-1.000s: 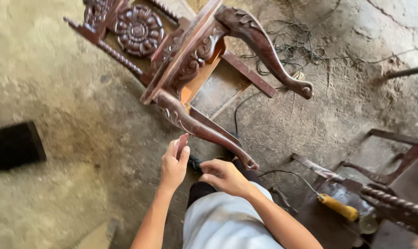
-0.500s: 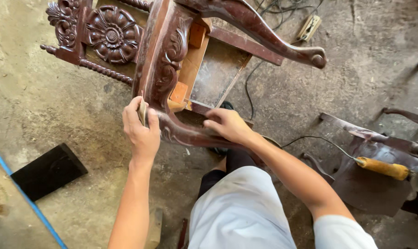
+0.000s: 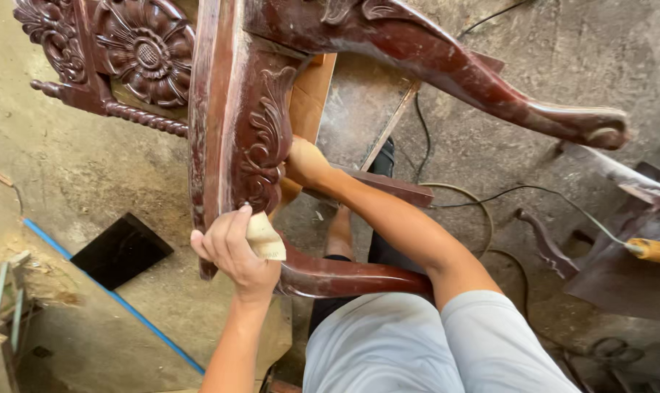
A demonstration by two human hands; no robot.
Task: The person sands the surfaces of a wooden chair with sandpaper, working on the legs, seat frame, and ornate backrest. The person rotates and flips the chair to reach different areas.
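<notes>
Carved dark-red chair point(image 3: 235, 131) lies tipped over on concrete floor point(image 3: 75, 182), legs pointing right and toward the viewer.

L hand point(image 3: 232, 251): fingers curled, pinching a folded scrap of pale sandpaper point(image 3: 266, 239) against the lower end of the carved leaf panel, where the near leg point(image 3: 344, 278) curves off. Paper touches the wood; thumb side hidden.

R hand point(image 3: 304, 161): reaches in behind the front rail, closed round the frame as if bracing it. Fingers mostly hidden by the wood, so exact grip can't be told.

Progress, as a judgement: wood shows patchy sheen w/ dull, chalky streaks along the rail and the far leg point(image 3: 490, 80) — looks part-rubbed, not even. Deep carving, incl. the flower medallion point(image 3: 146, 49) on the back far left, looks dark and untouched by the paper. Work sits at one small spot on the near leg joint; most surfaces seem left to do.

Around: black flat block point(image 3: 122, 249) on floor near left, blue line point(image 3: 104, 291) running past it, cables point(image 3: 490, 196) on the right, yellow-handled tool point(image 3: 654, 251) at the right edge beside other dark chair parts point(image 3: 621, 276).
</notes>
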